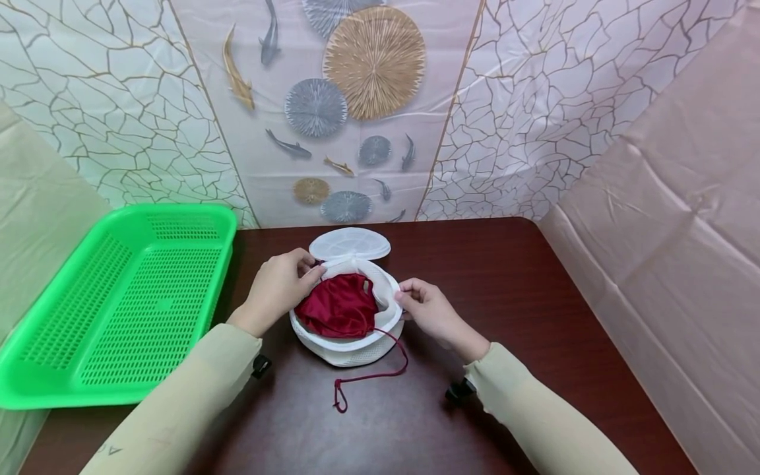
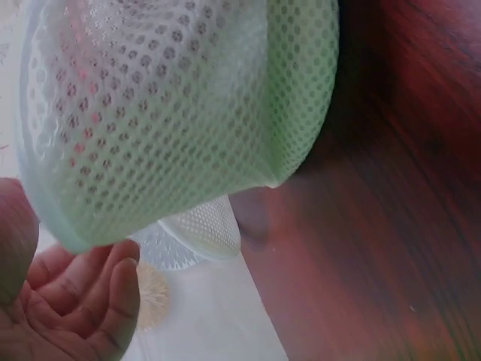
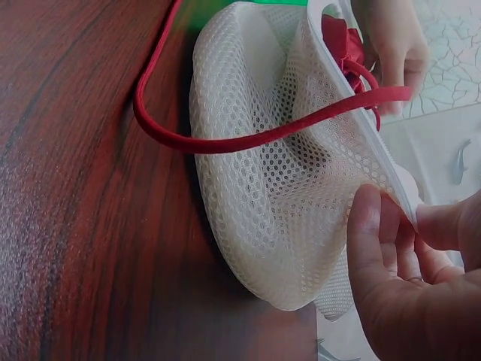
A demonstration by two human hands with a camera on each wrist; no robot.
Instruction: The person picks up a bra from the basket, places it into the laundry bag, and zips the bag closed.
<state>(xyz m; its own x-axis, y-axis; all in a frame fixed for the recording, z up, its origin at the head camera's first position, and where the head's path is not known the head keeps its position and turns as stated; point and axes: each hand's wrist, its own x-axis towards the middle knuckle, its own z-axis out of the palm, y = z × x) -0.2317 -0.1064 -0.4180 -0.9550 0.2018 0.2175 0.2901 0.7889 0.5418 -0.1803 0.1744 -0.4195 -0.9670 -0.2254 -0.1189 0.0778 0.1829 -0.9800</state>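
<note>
A white mesh laundry bag (image 1: pixel 347 357) stands on the table with its round lid (image 1: pixel 350 244) folded open at the back. Dark red satin cloth (image 1: pixel 338 307) lies bunched inside, and a thin red cord (image 1: pixel 380 375) trails from it over the front rim onto the table, ending in a small loop. My left hand (image 1: pixel 278 287) pinches the bag's rim at the back left. On the right side, my right hand (image 1: pixel 433 311) grips the rim between thumb and fingers; the mesh wall (image 3: pixel 248 173) sags inward beside it in the right wrist view.
A large green plastic basket (image 1: pixel 224 284) stands to the left, beside my left forearm. Dark reddish wood makes up the table (image 1: pixel 505 284). Patterned sheeting (image 1: pixel 380 171) hangs behind its back edge, and a plain pale sheet (image 1: pixel 665 231) borders the right side.
</note>
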